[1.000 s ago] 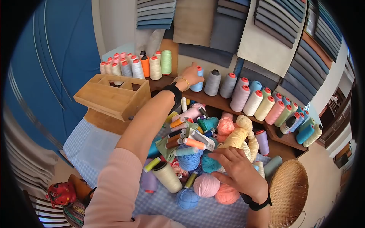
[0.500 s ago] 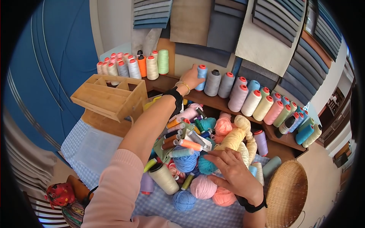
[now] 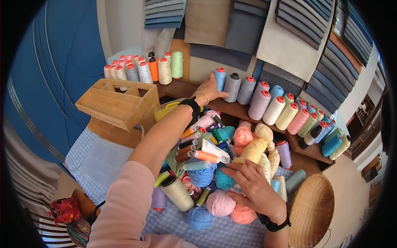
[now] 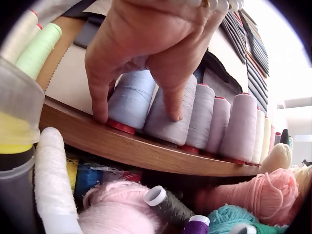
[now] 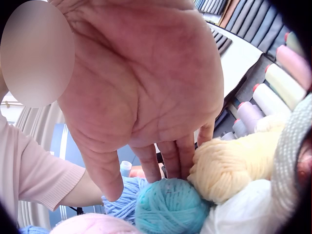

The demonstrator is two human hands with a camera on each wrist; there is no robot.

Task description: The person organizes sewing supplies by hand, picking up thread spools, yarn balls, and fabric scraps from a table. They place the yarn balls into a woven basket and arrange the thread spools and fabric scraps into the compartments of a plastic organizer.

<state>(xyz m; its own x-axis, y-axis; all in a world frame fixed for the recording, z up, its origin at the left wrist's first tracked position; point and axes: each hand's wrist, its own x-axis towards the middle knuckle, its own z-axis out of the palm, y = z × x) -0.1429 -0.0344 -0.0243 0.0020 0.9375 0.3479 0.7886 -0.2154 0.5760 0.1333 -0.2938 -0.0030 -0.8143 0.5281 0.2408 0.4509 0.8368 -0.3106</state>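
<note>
My left hand (image 3: 210, 90) reaches to the shelf's edge beside an upright light blue thread cone (image 3: 220, 77). In the left wrist view the hand (image 4: 146, 44) arches over the blue cone (image 4: 130, 100), one finger at its left side. The thumb lies in front of the neighbouring grey cone (image 4: 161, 124), spread away from the blue one. My right hand (image 3: 258, 191) hovers low over the yarn pile with fingers extended. In the right wrist view its fingertips are by a teal ball (image 5: 170, 207) and a cream skein (image 5: 219, 170); contact is unclear.
More cones (image 3: 274, 111) line the shelf (image 3: 244, 111) to the right, others (image 3: 164, 72) at the left. A wooden organizer (image 3: 120, 107) is left of my forearm. Small spools and yarn balls (image 3: 199, 218) cover the middle. A wicker basket (image 3: 312, 211) stands at the right.
The blue cone now stands closer to the grey cone. My left thumb has moved off the blue cone's front and spread rightward. The right hand has barely moved over the last half second.
</note>
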